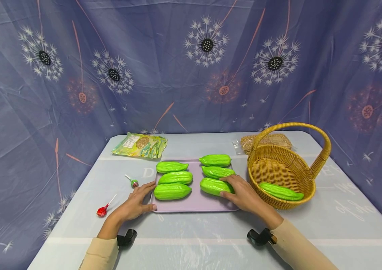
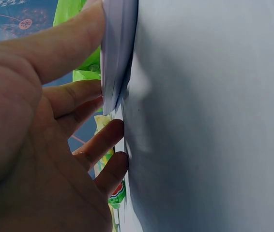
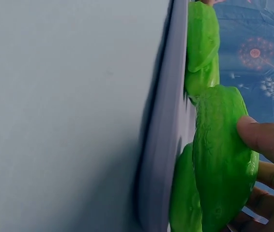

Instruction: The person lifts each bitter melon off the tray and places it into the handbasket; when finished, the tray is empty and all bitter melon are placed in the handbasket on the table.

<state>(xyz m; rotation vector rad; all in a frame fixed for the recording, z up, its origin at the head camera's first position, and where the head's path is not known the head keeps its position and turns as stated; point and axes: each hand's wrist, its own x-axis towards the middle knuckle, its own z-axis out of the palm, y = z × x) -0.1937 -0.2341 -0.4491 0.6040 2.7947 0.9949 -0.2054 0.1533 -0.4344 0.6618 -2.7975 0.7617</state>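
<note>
Right hand (image 1: 244, 195) fingers curled round gourd (image 1: 213, 186) on tray (image 1: 194, 204); left hand (image 1: 136, 204) flat, fingers straight, steadying tray edge.

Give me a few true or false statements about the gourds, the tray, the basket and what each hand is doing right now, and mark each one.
1. The right hand grips the nearest gourd in the tray's right column. True.
2. The wicker basket holds three gourds. False: only one gourd lies in it.
3. The left hand rests at the near left corner of the purple tray, thumb on its rim. True.
4. The red lollipop lies on the tray. False: it lies on the tablecloth, left of the left hand.
5. Six gourds are on the tray. True: three in each column.
6. The left hand holds a snack packet. False: the green packet lies at the far left of the table, untouched.
</note>
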